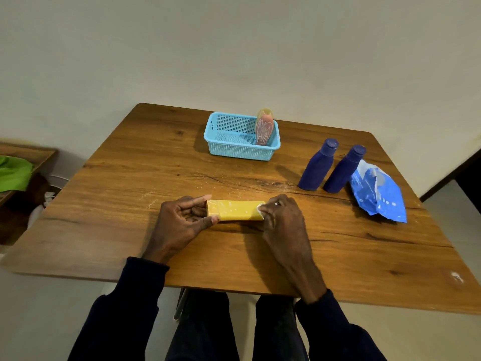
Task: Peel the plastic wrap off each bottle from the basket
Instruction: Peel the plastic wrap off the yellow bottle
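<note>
1. Yellow flat bottle [238, 210] in clear plastic wrap lies on its side on the broad brown wooden table [130, 178]. It is at 6 o'clock of the tabletop, near the front edge, its length running from 9 to 3 o'clock.
2. Light blue perforated plastic basket [239, 152] stands at 12 o'clock, near the far edge.
3. Crumpled blue-and-white plastic bag [377, 196] lies at 3 o'clock.
4. First dark blue capped plastic bottle [318, 165] and second dark blue capped plastic bottle [343, 170] stand upright side by side at 2 o'clock, the second just beside the bag.
5. Pink bottle with a pale yellow cap [264, 128], streaked with clear film, stands in the basket's 3 o'clock end, leaning on its wall.
6. Left hand [182, 220] pinches the yellow flat bottle's 9 o'clock end between thumb and forefinger, its other fingers curled.
7. Right hand [282, 217] grips the 3 o'clock end with fingers curled over it; a whitish scrap of wrap shows at the fingertips.
</note>
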